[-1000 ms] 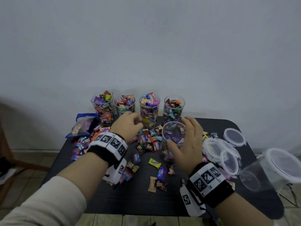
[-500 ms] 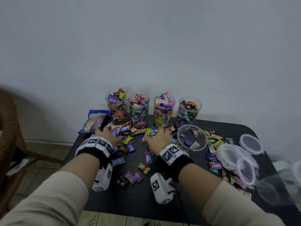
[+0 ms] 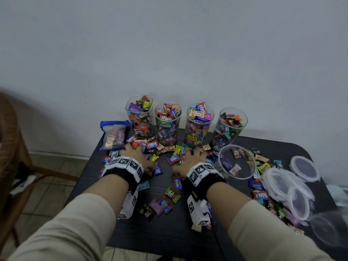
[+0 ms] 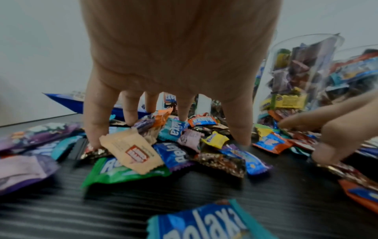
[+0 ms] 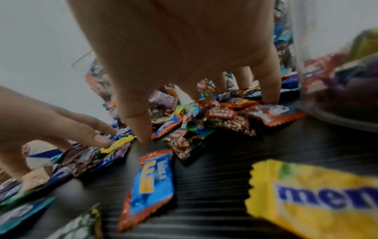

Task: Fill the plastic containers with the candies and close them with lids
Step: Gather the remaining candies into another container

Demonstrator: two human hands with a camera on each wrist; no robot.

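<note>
Wrapped candies lie scattered over the black table. Four clear containers stand filled at the back, among them the leftmost container and the rightmost container. A fifth container holds only a few candies and stands just right of my right hand. My left hand and right hand both press spread, straight fingers down onto the candy pile. In the left wrist view the left hand touches wrappers with its fingertips. The right wrist view shows the right hand doing the same.
Several clear lids lie stacked and overlapping at the table's right side. An empty container lies near the right front edge. A blue candy bag sits at the back left. A wicker chair stands left of the table.
My right hand let go of the nearly empty container and moved left onto the candy pile. My left hand came down onto the candies beside it.
</note>
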